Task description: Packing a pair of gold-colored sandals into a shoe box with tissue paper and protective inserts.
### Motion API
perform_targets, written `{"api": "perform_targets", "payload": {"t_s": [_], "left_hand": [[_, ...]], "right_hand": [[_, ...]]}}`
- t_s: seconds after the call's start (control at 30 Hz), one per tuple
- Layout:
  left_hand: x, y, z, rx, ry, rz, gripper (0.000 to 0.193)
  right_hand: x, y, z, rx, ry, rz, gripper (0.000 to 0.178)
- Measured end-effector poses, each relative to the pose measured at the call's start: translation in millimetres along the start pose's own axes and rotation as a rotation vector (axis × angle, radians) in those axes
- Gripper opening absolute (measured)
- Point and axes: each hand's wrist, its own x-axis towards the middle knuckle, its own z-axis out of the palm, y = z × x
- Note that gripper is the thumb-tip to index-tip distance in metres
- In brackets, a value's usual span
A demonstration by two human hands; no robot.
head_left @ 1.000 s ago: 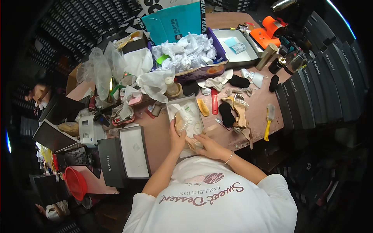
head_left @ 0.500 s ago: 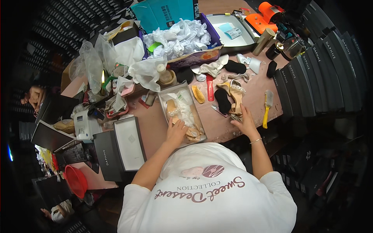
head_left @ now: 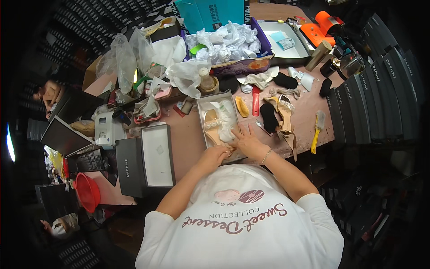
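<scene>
A beige sandal with a beaded strap lies in an open shoe box, beside white tissue paper. My left hand is at the near end of the box, its fingers closed on the sandal's ankle-strap end. Over the tissue, at the box's right side, rests my right hand, open with fingers spread. A second beige sandal lies on the table to the right, its strap hanging past the front edge. Next to it is a black padded piece.
An open box lid or tray lies to the left. A yellow-handled brush, red tool and yellow pad are on the right side. Farther back stands a purple box of crumpled paper. Dark shoe boxes line the right edge.
My right hand has left the second sandal and moved left to the tissue in the box. My left hand has shifted to the sandal's near end. The whole view has shifted slightly.
</scene>
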Motion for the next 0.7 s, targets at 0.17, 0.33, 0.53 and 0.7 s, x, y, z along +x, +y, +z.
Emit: {"api": "perform_targets", "payload": {"t_s": [0.17,0.33,0.53,0.7], "left_hand": [[-30,-27,-17,-0.523,0.220,-0.047,0.021],[-29,-30,-4,-0.772,0.230,-0.083,0.025],[-42,-38,14,-0.785,0.272,-0.155,0.026],[-47,-34,12,-0.506,0.236,-0.093,0.024]], "right_hand": [[19,-2,-28,0.195,-0.084,-0.108,0.028],[31,1,-26,0.606,-0.118,-0.042,0.032],[27,13,-8,0.413,-0.130,-0.015,0.019],[20,20,-71,0.657,-0.246,-0.038,0.017]]}}
